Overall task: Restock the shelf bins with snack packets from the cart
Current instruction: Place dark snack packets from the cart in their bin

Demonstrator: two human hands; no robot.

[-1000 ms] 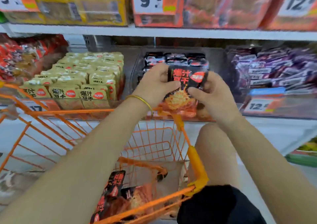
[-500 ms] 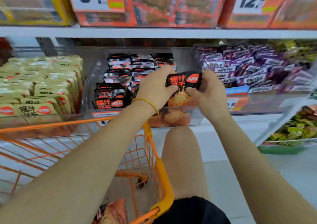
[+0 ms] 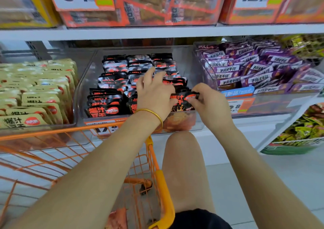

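Note:
A clear shelf bin (image 3: 84, 88) in the middle holds rows of black snack packets (image 3: 115, 81). At its front right, one black and red packet (image 3: 182, 102) stands upright inside the bin. My right hand (image 3: 208, 104) pinches that packet's top edge. My left hand (image 3: 154, 92) reaches into the bin with spread fingers, touching the packets behind it. The orange wire cart (image 3: 154, 162) stands below my arms, with a reddish packet (image 3: 117, 218) showing at its bottom.
A bin of tan packets (image 3: 35, 95) sits to the left and a bin of purple packets (image 3: 254, 67) to the right. Orange boxes with price cards (image 3: 157, 4) fill the shelf above. Green packets (image 3: 301, 130) lie lower right. My knee (image 3: 182, 151) is beside the cart.
Both hands moved forward and down, setting the packet into the bin's front right. My left hand let go of it and spread over the packets behind.

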